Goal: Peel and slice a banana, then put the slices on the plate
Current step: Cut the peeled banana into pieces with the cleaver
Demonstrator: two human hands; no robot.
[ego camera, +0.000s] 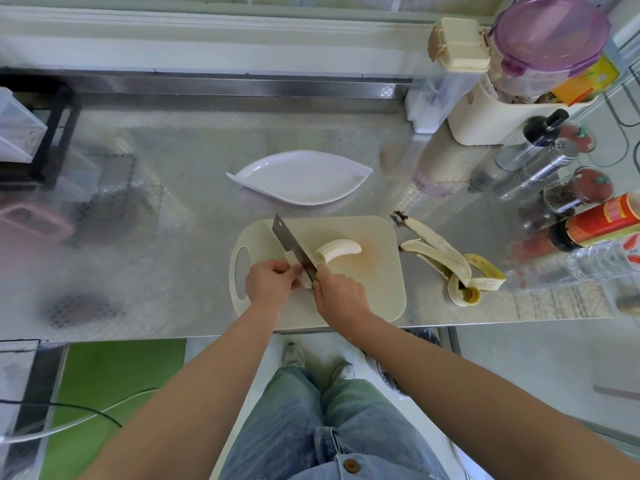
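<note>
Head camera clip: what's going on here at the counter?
A person is slicing a peeled banana on a cream cutting board. The right hand grips the knife, its blade down on the board. The left hand holds the short banana piece left of the blade, and the longer banana piece lies to its right. The peel sits on the counter beside the board. The white plate behind holds no slices yet.

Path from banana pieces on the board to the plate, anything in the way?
Nothing fixed. Only bare cutting board and counter lie between the banana half and the plate. The knife, gripped by the right hand, angles across beside the piece the left hand holds.
</note>
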